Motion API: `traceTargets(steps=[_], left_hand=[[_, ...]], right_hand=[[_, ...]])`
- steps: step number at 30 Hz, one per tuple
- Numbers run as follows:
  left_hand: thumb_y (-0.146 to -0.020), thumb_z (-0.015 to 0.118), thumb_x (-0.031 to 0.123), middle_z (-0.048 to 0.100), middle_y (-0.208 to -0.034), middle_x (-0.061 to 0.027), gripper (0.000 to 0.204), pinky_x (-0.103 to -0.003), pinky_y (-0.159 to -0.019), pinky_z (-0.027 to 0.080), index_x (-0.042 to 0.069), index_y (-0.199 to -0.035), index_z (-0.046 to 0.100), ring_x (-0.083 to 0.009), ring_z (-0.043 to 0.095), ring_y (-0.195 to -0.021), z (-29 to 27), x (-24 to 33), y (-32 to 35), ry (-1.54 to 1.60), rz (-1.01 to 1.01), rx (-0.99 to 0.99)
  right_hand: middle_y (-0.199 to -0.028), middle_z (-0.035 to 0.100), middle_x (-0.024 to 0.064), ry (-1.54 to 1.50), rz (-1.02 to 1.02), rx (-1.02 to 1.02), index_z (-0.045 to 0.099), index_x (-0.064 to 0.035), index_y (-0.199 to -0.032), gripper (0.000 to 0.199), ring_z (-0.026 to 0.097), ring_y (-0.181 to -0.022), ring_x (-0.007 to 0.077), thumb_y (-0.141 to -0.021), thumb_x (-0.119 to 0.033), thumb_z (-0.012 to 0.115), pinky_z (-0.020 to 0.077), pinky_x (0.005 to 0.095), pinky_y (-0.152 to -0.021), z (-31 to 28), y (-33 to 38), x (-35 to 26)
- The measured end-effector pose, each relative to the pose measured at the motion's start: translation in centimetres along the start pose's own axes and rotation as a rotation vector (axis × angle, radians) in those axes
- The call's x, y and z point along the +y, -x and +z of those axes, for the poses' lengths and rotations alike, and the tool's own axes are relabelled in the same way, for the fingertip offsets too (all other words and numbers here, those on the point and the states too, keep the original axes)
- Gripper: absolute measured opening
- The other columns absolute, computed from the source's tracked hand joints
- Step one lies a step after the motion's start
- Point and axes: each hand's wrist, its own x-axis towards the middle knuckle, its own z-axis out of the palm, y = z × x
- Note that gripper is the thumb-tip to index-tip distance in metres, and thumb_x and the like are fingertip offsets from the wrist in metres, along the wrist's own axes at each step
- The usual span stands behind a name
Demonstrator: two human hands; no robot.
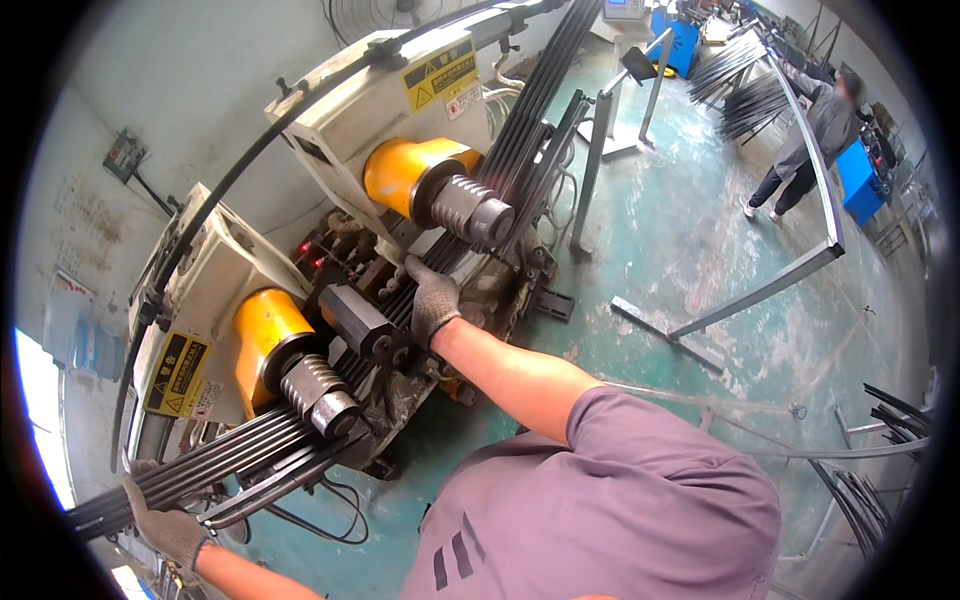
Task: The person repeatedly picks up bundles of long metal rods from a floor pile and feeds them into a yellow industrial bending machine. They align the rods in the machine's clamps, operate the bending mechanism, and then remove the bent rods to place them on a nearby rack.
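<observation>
A bundle of long dark metal tubes (215, 456) runs slantwise through a machine, from the lower left to the top middle. My left hand (168, 522), in a grey work glove, is closed around the bundle near its lower-left end. Between the machine's two grooved steel rollers, the lower one (318, 396) and the upper one (474, 210), my gloved right hand (435, 303) grips the same tubes, its fingertips partly hidden. Beside the right hand sits a dark faceted metal block (362, 324). The rollers overlie parts of the bundle.
Yellow housings (268, 335) carry the rollers on pale machine cabinets (300, 130). A black hose (225, 195) arches over them. To the right stands a grey metal frame (755, 292) on the green floor. Farther back, a person (815, 125) stands near stacked tubes (750, 100).
</observation>
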Motion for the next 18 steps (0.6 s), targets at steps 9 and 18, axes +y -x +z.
traceTargets(steps=[9, 18], left_hand=[[-0.098, 0.05, 0.026, 0.063, -0.116, -0.0126, 0.04, -0.031, -0.086, 0.052, 0.002, -0.128, 0.059, -0.0196, 0.063, -0.104, 11.1, 11.1, 3.5, 0.002, 0.078, -0.014], [-0.095, 0.053, 0.016, 0.062, -0.11, -0.0098, 0.034, -0.032, -0.094, 0.045, 0.001, -0.126, 0.058, -0.0184, 0.06, -0.1, 17.9, 12.7, 3.0, -0.135, 0.355, -0.305]], right_hand=[[-0.068, 0.054, 0.0058, 0.02, -0.006, -0.013, 0.057, -0.0038, -0.09, 0.012, 0.057, -0.058, 0.022, -0.091, -0.014, 0.064, 0.0516, 0.0378, -0.056, -0.5, 0.0, 0.0], [-0.069, 0.058, 0.0076, 0.118, -0.028, -0.023, 0.058, -0.0015, -0.087, 0.017, 0.059, -0.059, 0.0224, -0.092, -0.017, 0.063, 0.0529, 0.0364, -0.057, -0.9, -0.6, 0.1]])
